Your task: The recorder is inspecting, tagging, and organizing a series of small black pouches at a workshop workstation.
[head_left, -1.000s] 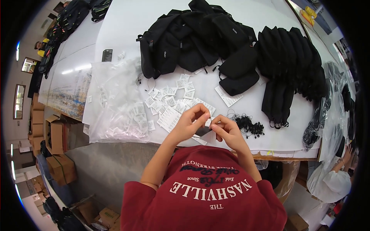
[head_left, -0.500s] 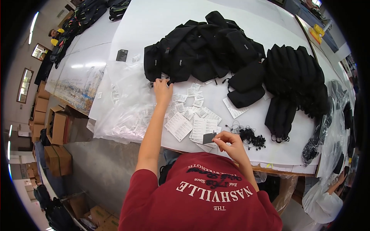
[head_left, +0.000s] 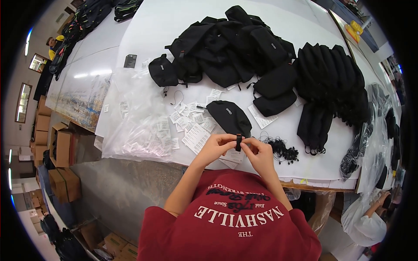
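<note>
A small black fabric pouch lies near the table's front edge, its strap loop toward me. My left hand pinches at the loop from the left, fingers closed. My right hand pinches at it from the right, thumb and forefinger together. Whether the dark tag is still in my fingers is hidden. White printed paper slips lie beside and under my hands. A tangle of black cords rests right of my right hand.
Black pouches form a large heap farther back, with one pouch at its left. More black items stack at the right. Clear plastic sheeting covers the left. A dark card lies beyond it. Cartons stand at left.
My left hand has drawn a pouch from the heap toward me. My right hand has shifted slightly and met it at the strap loop. The dark tag no longer shows clearly.
</note>
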Demonstrator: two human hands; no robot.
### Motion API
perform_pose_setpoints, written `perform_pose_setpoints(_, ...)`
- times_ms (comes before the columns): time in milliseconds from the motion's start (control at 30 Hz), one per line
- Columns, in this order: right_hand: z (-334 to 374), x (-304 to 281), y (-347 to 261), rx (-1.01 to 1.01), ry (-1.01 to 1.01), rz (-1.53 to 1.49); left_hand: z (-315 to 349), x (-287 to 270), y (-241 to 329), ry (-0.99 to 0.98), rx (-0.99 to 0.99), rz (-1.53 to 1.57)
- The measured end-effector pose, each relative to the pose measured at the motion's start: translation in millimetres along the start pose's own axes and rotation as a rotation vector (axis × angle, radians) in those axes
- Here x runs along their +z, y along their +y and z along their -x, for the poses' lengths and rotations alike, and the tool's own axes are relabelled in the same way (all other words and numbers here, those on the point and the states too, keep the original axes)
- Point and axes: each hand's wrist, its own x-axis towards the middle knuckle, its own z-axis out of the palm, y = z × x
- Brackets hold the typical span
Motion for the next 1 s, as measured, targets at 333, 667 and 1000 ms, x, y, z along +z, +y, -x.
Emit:
perform_pose_setpoints(333,-1,5,4,-0.007,-0.063,0.04,-1,2,-10,0.182,0.107,-0.132)
perform_pose_setpoints(667,6,-2,16,0.073,-0.106,-0.414,17,19,7,0.498,0.561,-0.234)
perform_pose_setpoints(1000,-18,-27,-25,0.028,-0.436,-0.444,44,37,7,0.419,0.629,-0.056)
